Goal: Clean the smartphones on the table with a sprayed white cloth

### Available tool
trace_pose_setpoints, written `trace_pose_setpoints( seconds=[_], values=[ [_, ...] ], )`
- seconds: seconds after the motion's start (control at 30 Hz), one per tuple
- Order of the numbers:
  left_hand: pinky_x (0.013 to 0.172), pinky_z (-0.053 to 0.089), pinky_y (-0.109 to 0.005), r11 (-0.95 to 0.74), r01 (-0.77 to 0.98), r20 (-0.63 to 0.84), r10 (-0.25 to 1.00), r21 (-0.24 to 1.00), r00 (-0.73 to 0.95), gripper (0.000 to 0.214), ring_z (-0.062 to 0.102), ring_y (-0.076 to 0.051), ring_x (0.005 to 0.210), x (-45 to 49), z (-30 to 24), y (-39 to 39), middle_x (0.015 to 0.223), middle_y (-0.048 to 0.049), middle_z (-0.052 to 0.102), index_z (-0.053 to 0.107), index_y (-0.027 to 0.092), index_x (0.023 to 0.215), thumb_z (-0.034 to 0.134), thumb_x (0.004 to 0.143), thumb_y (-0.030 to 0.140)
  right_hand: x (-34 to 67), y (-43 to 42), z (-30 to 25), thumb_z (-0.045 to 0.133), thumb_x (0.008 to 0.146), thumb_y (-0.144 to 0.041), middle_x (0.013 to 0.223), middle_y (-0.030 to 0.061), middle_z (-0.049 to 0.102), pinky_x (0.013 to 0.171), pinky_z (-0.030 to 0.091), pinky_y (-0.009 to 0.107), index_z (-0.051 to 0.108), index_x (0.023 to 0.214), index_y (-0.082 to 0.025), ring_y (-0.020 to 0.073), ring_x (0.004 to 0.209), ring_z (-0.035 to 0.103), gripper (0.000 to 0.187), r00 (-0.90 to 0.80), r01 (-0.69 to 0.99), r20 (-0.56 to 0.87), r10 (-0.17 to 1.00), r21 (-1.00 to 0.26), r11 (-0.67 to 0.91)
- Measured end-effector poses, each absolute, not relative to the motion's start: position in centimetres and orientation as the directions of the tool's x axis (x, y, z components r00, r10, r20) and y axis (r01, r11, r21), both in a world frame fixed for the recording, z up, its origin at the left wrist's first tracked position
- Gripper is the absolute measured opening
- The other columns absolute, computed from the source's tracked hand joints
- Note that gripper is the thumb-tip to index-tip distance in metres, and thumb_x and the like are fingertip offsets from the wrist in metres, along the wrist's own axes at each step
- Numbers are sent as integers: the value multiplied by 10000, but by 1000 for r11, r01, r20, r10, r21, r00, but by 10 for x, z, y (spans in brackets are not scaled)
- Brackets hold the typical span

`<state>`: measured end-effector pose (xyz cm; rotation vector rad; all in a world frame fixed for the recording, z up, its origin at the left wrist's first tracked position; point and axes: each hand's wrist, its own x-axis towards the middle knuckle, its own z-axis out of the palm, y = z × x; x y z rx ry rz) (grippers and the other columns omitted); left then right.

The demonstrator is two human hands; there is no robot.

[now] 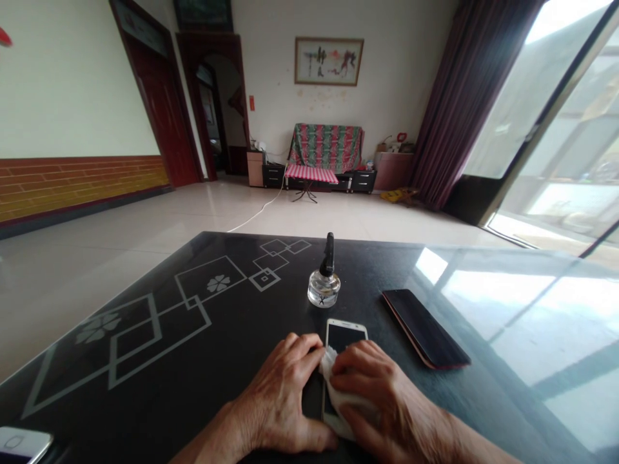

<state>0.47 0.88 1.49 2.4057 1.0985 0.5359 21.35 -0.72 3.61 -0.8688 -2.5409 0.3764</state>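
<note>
A white smartphone [345, 330] lies face up on the dark table, its top end showing beyond my hands. My left hand [283, 393] grips it along its left side, fingertips near the upper edge and thumb at the lower end. Bunched in my right hand [374, 386] is a white tissue [329, 362], pressed against the phone's screen; my fingers and palm cover much of both. Just past the phone stands a clear spray bottle [323, 288] with a black nozzle. To the right rests a dark phone [425, 328] with a reddish edge.
The glossy black table [232, 361] has a pattern of grey squares and flowers on its left side. A white device [24, 443] is partly visible at the lower left corner. Beyond the table are a tiled floor and a small table with a striped cover [311, 173].
</note>
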Motion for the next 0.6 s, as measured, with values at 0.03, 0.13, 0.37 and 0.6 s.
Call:
trace_pose_setpoints(
  seconds=[0.03,0.13,0.37,0.6],
  values=[
    [1013,409,-456,-590,604,167,776,536,609,871,489,-317,1124,5,14,9,1318,-80,496,560,221,1226,831,445,494,212,-9,36,558,769,-176,921,57,612,837,437,362,640,865,-198,193,870,557,128,-727,501,298,618,-384,775],
    [1010,416,-451,-593,602,170,773,534,611,864,496,-312,1120,4,12,10,1316,-81,495,564,211,1217,830,445,492,210,-7,34,569,764,-175,929,54,625,850,433,360,644,876,-201,194,882,566,137,-717,501,316,622,-387,774],
    [1104,304,-537,-526,663,87,813,532,576,1096,383,-390,1300,3,7,11,1460,-154,380,416,163,1387,824,439,532,216,14,23,553,823,-165,1033,62,633,906,414,387,657,965,-207,199,969,564,181,-626,565,389,676,-371,737],
    [1123,237,-579,-483,685,2,818,546,575,1154,271,-422,1369,3,11,12,1517,-171,288,342,154,1442,795,472,585,220,32,18,530,884,-216,1020,70,644,878,440,375,663,1026,-216,196,948,576,195,-522,661,445,728,-329,675]
  ],
)
